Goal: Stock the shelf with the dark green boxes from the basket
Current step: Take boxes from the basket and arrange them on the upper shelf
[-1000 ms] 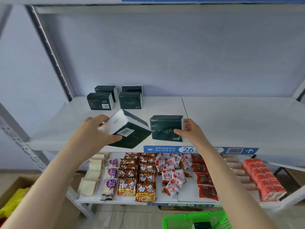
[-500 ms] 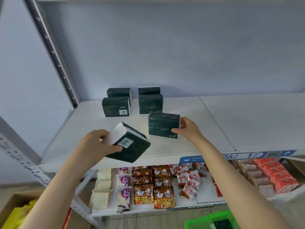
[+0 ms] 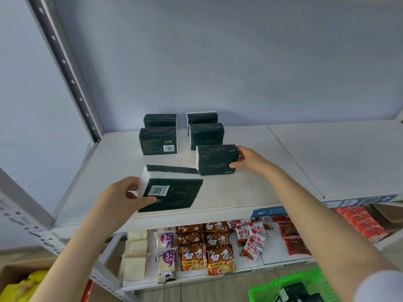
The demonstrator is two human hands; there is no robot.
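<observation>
Several dark green boxes point(image 3: 158, 143) stand in two short rows at the back left of the white shelf point(image 3: 250, 190). My right hand point(image 3: 246, 159) grips the right end of another upright dark green box point(image 3: 216, 160) at the front of the right row. My left hand point(image 3: 122, 197) holds a dark green box point(image 3: 174, 194) tilted, barcode side up, over the shelf's front part. The green basket point(image 3: 290, 286) sits on the floor at the bottom right with dark boxes inside.
The shelf below carries snack packets point(image 3: 218, 258), instant noodle bags and red packs point(image 3: 359, 223). A grey perforated upright point(image 3: 65, 68) stands at the left. A cardboard box with a yellow bag point(image 3: 17, 288) sits at the bottom left.
Both hands have moved deeper over the shelf. The right-hand box now stands just in front of the right row. The left-hand box has come forward over the shelf surface.
</observation>
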